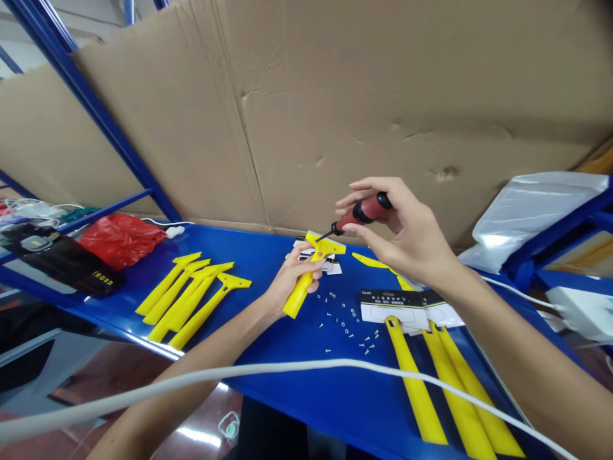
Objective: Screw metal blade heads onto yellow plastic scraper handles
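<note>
My left hand [293, 271] is wrapped round the handle of a yellow scraper [297, 295], holding it tilted above the blue table with its wide head up. My right hand [414, 233] grips a red and black screwdriver [368, 209]. The screwdriver's shaft slants down to the scraper's head, and its tip appears to meet it there; the exact contact is too small to make out. Small screws and nuts [347, 327] lie scattered on the table just right of the held scraper. Behind my left hand, a small white and black card [334, 265] is partly hidden.
Several yellow scrapers [204, 300] lie in a row at the left. More scrapers [416, 380] with printed cards [393, 311] lie at the right. A white cable [287, 367] crosses the foreground. A black bottle [67, 262] and red bag [122, 239] stand far left; cardboard [359, 115] walls the back.
</note>
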`<state>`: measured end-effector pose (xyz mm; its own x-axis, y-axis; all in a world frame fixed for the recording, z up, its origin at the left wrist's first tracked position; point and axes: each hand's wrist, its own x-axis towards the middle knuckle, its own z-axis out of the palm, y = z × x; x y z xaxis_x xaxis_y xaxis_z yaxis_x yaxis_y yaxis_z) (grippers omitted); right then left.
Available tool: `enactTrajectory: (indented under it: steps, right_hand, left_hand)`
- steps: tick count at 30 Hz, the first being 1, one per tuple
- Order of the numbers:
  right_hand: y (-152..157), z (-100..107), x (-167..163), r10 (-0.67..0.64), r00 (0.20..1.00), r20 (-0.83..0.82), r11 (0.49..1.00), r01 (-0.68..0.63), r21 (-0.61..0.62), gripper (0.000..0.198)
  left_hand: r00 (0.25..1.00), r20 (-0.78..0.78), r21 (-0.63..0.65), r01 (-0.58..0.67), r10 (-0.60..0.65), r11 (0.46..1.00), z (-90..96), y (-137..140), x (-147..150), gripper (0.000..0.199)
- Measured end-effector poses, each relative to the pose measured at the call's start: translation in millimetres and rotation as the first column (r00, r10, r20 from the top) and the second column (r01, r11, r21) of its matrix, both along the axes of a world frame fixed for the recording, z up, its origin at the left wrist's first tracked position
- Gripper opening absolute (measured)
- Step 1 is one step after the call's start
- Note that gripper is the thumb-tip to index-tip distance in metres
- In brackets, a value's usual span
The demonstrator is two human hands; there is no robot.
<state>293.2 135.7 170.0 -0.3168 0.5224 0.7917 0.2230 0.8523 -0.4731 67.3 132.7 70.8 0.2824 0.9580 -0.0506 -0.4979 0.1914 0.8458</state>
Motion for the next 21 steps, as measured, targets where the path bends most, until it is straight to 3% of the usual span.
enactTrajectory:
  steps: [3, 6, 9, 12, 14, 21]
  right_hand:
    - [4.2, -3.4, -2.5, -0.12, 0.992, -0.031, 0.99, 0.122, 0.076, 0.044]
    - [8.1, -4.7, -1.7, -0.171, 0.985, -0.03, 0.98, 0.173, 0.1, 0.054]
    - [7.4, -3.1, 0.8, -0.061, 0.998, 0.025, 0.998, 0.06, 0.027, 0.068]
    - [3.9, -1.2, 1.5, 0.035, 0.999, 0.005, 0.996, -0.034, -0.085, 0.059]
    - [2.7, -1.1, 1.0, 0.029, 0.999, -0.023, 0.996, -0.031, -0.085, 0.051]
    - [5.0, -3.3, -0.4, -0.155, 0.983, -0.097, 0.986, 0.16, 0.051, 0.046]
  left_hand:
    - [1.0, 0.016, -0.001, 0.007, -0.006, 1.0, 1.9, -0.8, 0.2, 0.072]
    - [1.0, 0.018, 0.001, 0.022, -0.022, 1.0, 2.4, -1.1, 0.1, 0.069]
    - [0.999, 0.018, -0.005, 0.027, -0.027, 1.0, 1.5, -0.7, 0.0, 0.069]
    - [1.0, 0.011, -0.001, 0.016, -0.016, 1.0, 1.5, 0.1, -0.5, 0.071]
    - [1.0, 0.003, 0.015, 0.014, -0.015, 1.0, 2.1, 0.3, -0.9, 0.071]
    - [0.999, -0.005, 0.052, 0.054, -0.054, 0.997, 2.2, -1.7, -1.4, 0.071]
